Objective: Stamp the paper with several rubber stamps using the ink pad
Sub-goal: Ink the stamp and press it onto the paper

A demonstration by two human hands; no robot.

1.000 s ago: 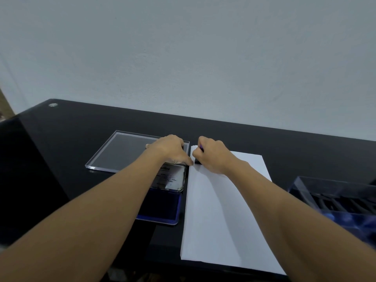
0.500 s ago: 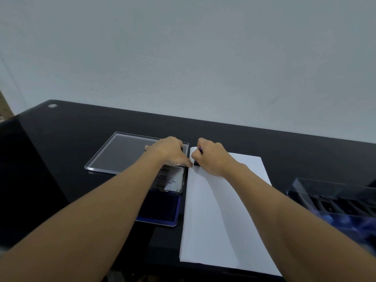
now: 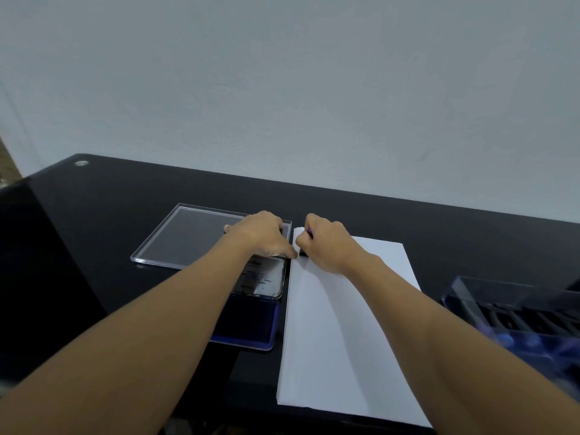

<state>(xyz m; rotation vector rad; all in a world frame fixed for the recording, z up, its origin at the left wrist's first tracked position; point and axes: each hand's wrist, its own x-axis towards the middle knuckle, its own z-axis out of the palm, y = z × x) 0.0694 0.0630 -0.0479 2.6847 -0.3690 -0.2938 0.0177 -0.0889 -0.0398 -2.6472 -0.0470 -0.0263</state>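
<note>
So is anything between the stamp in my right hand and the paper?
Nothing visible. The right hand holds the stamp at the paper's far left corner, apparently down on it. The left hand rests beside it, over the ink pad lid, at the sheet's edge.

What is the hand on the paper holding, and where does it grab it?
The right hand grips a small dark stamp from above, its fingers curled round the top; the hand hides most of it.
</note>
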